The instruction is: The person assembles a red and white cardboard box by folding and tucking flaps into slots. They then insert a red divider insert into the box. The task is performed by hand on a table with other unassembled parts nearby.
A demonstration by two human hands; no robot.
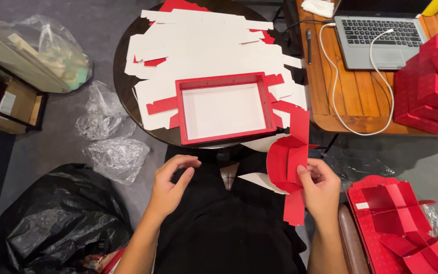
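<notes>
Grey laptop [376, 38] with white cable [336, 96] on wooden desk [361, 109], black rubbish bag [57, 218] on floor, crumpled clear plastic [115, 155], stacked red boxes [432, 91] at right.

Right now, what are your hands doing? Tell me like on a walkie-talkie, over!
Right hand grips red card piece. Left hand open, holding nothing. Folded red tray sits ahead on flat blanks. Nothing between hands, over.

Both your forearms run up from the bottom edge, bare. Your left hand [171, 185] hovers over your lap, palm inward, fingers loosely curled, empty. Your right hand [320, 190] is raised, thumb forward, its grip pinched shut, fingers wrapped behind.
</notes>
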